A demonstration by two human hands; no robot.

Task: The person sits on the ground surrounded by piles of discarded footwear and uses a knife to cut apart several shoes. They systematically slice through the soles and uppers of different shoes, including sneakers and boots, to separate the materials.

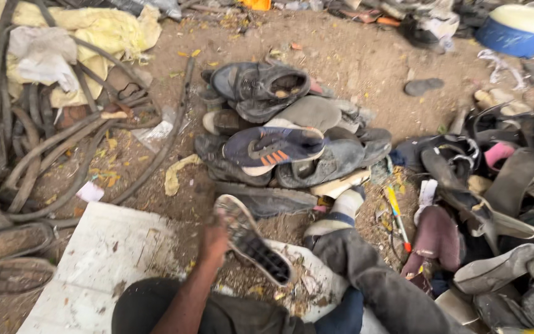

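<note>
I see one hand (213,238), which I take to be the left though the blur makes that a guess, holding a worn shoe (251,238) by its heel end, the grip closed around it. The other hand is out of view. The shoe hangs sole-up just short of the shoe stack (285,133), between the stack and my striped sock (341,213). Its long axis runs diagonally: heel toward the stack and the hand, toe pointing back toward me and to the right, with the dark tread facing the camera.

As for progress, I judge the stack well built already, with several dark shoes and a blue trainer with orange stripes (273,147) piled neatly. A loose heap of footwear (502,204) lies to the right of the stack, so plenty looks unsorted. The held shoe has not yet joined either group.
</note>
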